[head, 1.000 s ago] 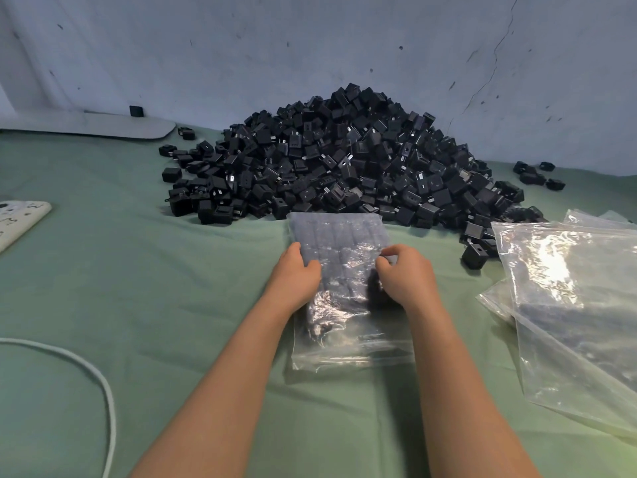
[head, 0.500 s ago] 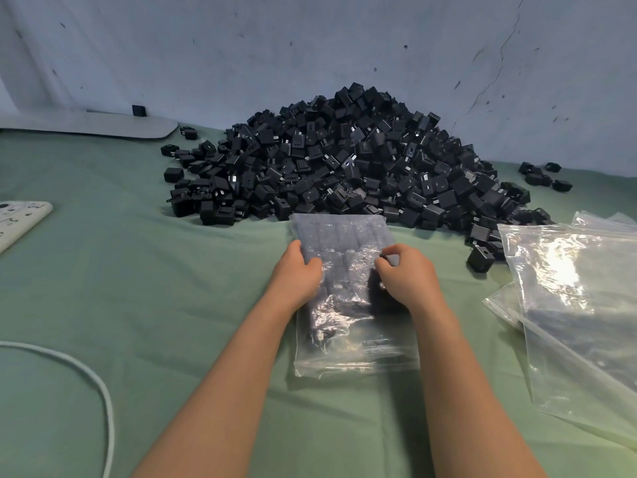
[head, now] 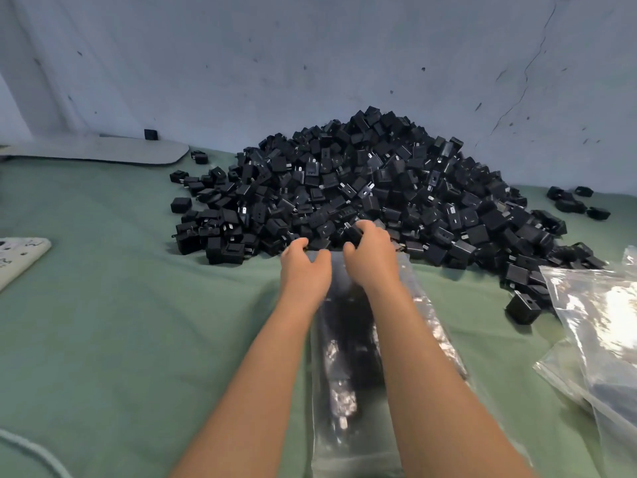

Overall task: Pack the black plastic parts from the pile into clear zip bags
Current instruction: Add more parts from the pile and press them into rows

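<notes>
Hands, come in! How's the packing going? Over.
Left hand at bag mouth, grip unclear. Right hand grips a part at pile edge. Bag flat, partly filled. Nothing in the way.

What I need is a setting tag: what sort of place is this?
Likely a small packing workshop: a big pile of black plastic parts against a bare wall, spare clear zip bags on the green cloth, and one bag partly filled.

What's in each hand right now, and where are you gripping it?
The right hand grips a black part at the near edge of the pile, fingers curled over its top. The left hand appears to pinch the clear bag at its top edge.
</notes>
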A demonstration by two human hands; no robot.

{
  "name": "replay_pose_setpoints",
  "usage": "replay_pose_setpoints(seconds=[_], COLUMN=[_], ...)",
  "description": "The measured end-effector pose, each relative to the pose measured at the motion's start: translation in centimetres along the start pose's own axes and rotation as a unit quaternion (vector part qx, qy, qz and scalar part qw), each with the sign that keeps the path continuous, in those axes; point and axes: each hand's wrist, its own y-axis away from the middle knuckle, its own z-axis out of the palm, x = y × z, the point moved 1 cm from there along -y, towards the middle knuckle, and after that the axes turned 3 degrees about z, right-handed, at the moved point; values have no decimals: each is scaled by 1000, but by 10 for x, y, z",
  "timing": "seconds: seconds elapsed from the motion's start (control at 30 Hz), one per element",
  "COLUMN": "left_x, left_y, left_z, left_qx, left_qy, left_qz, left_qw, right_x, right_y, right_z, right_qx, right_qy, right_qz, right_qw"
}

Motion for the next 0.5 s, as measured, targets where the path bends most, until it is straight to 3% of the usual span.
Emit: replay_pose_setpoints(seconds=[0.17,0.3,0.4,0.5], left_x=[-3,-10,-7,-1], left_y=[-27,-33,-29,-19], left_z=[2,0,-8,-17], left_qx=[8,21,28,5], left_qy=[61,69,70,150], left_qz=[2,-2,3,-23], left_qw=[998,997,997,988], right_x=[-1,-2,-11,-26], right_y=[-40,-41,-33,-8], right_z=[30,35,20,-9], right_qx=[-33,53,36,-28], right_qy=[77,95,-102,-283], right_qz=[35,37,8,-9], right_qw=[996,993,994,959])
